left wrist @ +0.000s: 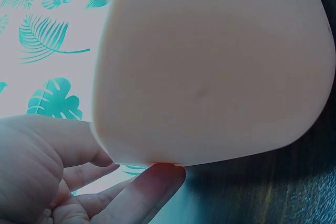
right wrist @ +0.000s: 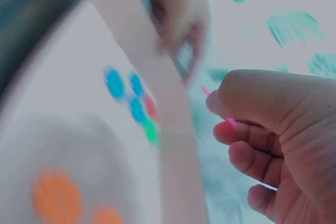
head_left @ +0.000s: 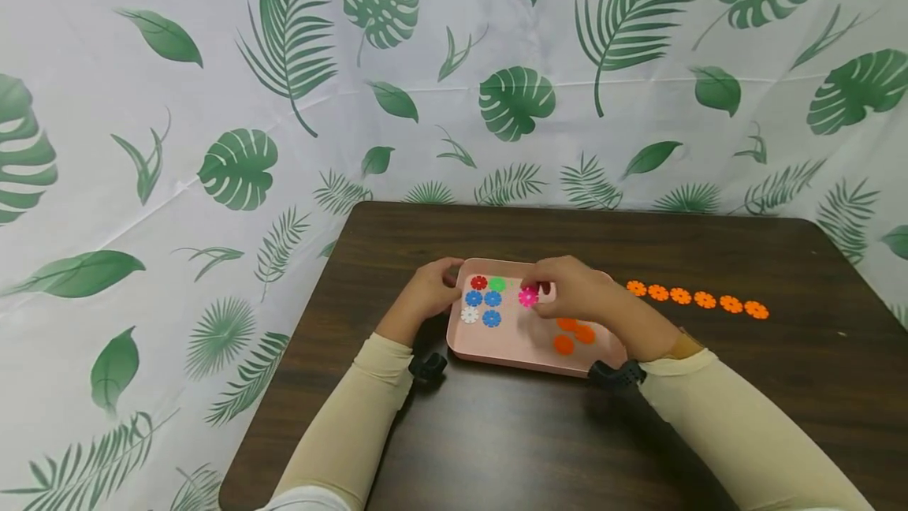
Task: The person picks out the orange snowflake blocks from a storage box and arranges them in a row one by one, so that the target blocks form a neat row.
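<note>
A shallow pink tray [head_left: 521, 353] sits on the table. My left hand [head_left: 428, 290] grips its left edge near the far corner; in the left wrist view the fingertips [left wrist: 163, 182] meet the tray wall [left wrist: 210, 93]. Above the tray, my right hand [head_left: 574, 290] pinches a pink notched disc [head_left: 528, 297] between thumb and finger, seen edge-on in the right wrist view. Left of it in the tray lie a red disc [head_left: 478, 283], a green disc [head_left: 497, 284], several blue discs [head_left: 491, 318] and a white disc [head_left: 470, 315]. Orange discs [head_left: 563, 345] lie below the right hand.
On the table right of the tray, several orange notched discs [head_left: 680, 296] form a row. The dark wooden table [head_left: 496, 432] extends toward the person, and a leaf-patterned white cloth [head_left: 440, 140] hangs behind it.
</note>
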`<state>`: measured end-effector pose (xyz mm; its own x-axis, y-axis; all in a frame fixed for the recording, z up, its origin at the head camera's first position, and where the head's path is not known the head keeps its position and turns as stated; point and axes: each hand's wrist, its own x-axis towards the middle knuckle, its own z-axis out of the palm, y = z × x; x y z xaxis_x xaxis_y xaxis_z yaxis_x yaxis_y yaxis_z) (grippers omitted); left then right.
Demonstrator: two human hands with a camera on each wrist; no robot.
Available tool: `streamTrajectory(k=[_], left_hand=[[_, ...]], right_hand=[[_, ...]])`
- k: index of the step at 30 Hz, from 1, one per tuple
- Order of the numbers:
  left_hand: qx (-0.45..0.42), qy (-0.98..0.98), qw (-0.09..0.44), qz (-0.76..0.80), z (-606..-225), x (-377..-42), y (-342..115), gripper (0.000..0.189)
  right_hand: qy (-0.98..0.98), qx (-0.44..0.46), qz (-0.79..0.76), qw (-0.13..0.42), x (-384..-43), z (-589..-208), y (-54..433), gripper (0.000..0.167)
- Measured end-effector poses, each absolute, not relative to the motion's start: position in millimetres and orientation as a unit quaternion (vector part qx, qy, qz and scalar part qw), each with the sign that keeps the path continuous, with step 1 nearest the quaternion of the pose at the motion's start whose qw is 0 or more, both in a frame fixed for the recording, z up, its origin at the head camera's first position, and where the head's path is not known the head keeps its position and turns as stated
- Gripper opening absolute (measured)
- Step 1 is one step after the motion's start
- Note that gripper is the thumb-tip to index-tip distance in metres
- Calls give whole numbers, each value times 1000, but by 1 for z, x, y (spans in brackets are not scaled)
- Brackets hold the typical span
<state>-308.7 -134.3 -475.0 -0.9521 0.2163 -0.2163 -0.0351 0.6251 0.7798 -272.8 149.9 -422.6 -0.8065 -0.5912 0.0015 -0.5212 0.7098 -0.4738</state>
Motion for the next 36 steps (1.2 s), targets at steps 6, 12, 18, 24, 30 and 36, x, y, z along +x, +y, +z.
streamTrajectory(k=[6, 12, 18, 24, 30, 36], left_hand=[[43, 894, 141, 422, -473, -308, -134, 63], [43, 895, 138, 422, -472, -309, -137, 63], [39, 894, 140, 424, -470, -309, -137, 63], [30, 892, 156, 423, -470, -307, -133, 63], [29, 893, 159, 419, -471, -307, -132, 63], [28, 895, 155, 417, -472, -309, -133, 64]], right_hand=[[936, -226, -271, 12, -269, -413, 230, 29], [958, -123, -261, 9, -261, -428, 294, 34], [966, -86, -241, 29, -258, -468, 319, 39], [968, -67, -239, 39, -258, -489, 324, 43], [970, -57, -234, 44, -256, -491, 323, 41], [970, -58, -231, 46, -257, -489, 320, 38]])
